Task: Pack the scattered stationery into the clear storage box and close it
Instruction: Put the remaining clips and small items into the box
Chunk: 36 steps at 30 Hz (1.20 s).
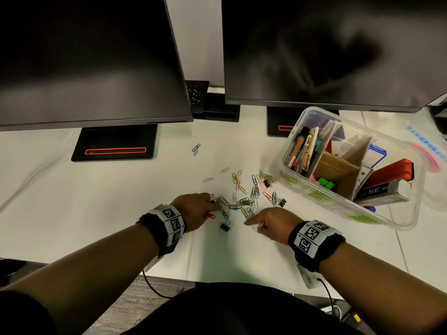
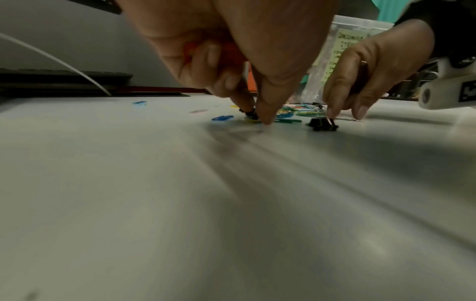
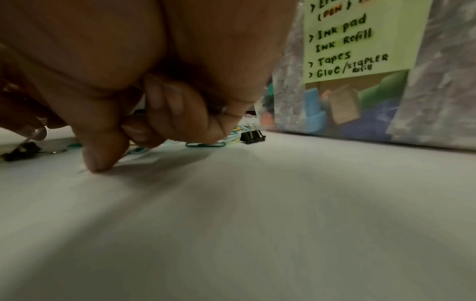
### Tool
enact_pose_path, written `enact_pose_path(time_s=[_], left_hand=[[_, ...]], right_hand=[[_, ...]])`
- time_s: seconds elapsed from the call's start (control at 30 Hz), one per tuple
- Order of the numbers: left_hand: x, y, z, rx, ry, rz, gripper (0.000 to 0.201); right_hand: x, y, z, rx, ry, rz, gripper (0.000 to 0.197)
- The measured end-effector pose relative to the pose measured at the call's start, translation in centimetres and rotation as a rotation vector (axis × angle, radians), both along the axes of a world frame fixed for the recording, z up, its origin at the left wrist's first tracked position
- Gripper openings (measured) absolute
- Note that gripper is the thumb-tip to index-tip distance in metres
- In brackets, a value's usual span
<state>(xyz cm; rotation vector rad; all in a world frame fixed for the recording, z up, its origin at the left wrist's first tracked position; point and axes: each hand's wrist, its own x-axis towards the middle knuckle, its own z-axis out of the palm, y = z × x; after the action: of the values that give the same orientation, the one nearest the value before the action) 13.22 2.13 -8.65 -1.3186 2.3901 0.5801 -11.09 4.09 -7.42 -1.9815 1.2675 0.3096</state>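
1. Lower centre of the head view: our left hand point(image 1: 196, 209), fingertips pinched down at a small black binder clip point(image 2: 249, 114), something red tucked in the palm. Our right hand point(image 1: 273, 223), fingers curled, thumb on the desk point(image 1: 96, 213); whether it holds anything we cannot tell.
2. Between them: a loose binder clip point(image 1: 225, 226).
3. Mid-frame: scattered paper clips point(image 1: 244, 189). Risk: thin wire slides flat under fingertips, or tangled ones drop in transit.
4. Right: clear storage box point(image 1: 411, 221), open, partly filled.
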Motion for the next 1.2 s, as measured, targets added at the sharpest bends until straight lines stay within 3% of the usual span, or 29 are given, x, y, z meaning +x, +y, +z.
enact_pose_path(time_s=[0.13,0.27,0.4,0.7,0.8,0.9,1.03,1.2], left_hand=[[0.7,-0.3,-0.2,-0.035,0.04,0.137,0.046],[0.7,-0.3,-0.3,-0.063,0.125,0.237,0.036],[0.6,-0.2,-0.6,-0.015,0.147,0.25,0.027],[-0.5,-0.5,0.2,0.143,0.183,0.249,0.023],[-1.9,-1.0,1.8,0.218,0.295,0.36,0.016],[-3.8,-2.3,4.1,0.445,0.44,0.548,0.003],[-7.3,-4.6,8.6,0.722,0.704,0.794,0.018],[-12.6,-7.6,12.8,0.838,0.932,0.877,0.026]], right_hand=[[0.3,0.2,-0.5,-0.06,-0.003,-0.033,0.035],[1.0,0.7,-1.0,-0.152,0.061,-0.224,0.032],[1.5,0.6,-1.3,-0.095,0.133,-0.317,0.042],[1.3,-0.2,-0.8,-0.11,0.155,-0.349,0.021],[0.9,-0.5,0.7,-0.059,0.033,-0.449,0.015],[0.5,-1.4,3.2,0.078,-0.175,-0.568,0.01],[-0.6,-3.0,7.6,0.251,-0.521,-0.815,0.008],[-5.6,-4.9,11.4,0.349,-0.814,-1.106,0.011]])
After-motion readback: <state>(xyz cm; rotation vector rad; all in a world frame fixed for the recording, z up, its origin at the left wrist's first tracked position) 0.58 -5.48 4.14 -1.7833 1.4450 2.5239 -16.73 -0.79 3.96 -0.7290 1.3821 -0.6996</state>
